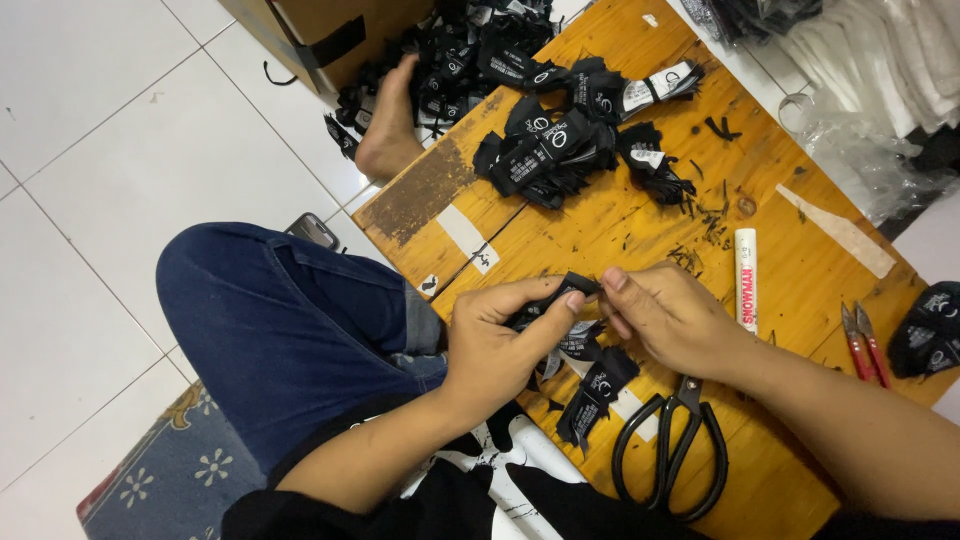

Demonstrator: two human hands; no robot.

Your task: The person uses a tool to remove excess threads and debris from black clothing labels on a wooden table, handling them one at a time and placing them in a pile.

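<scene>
I'm looking down on a low wooden tabletop (pixel 640 230) scattered with black thread scraps. A heap of black labels (pixel 560 145) sits at its far side, spilling over the edge toward a bare foot (pixel 390 125) on the white tile floor (pixel 120 150). A white marker (pixel 746 280) lies just beyond my right hand (pixel 675 320), and black scissors (pixel 672 450) lie right beneath that wrist, handles toward me. Red snips (pixel 862 345) rest further right, next to another small bunch of labels (pixel 928 330) at the tabletop's edge. Clear plastic bags (pixel 860 140) lie off the far right corner. My knee in blue jeans (pixel 280 320) rises on the left, with a phone (pixel 313 230) just past it and a blue mat (pixel 170 480) below.

Nothing blocks my hands. My left hand (pixel 495 345) and right hand meet over the near middle of the tabletop, and a folded black label (pixel 572 287) is pinched between them: left thumb and forefinger closed on its near end, right fingertips (pixel 612 280) pressed on its far end. Both grips are narrow, each holding that label. A few loose labels (pixel 595 385) lie directly under my hands, touching the tabletop, one tucked below my left palm.
</scene>
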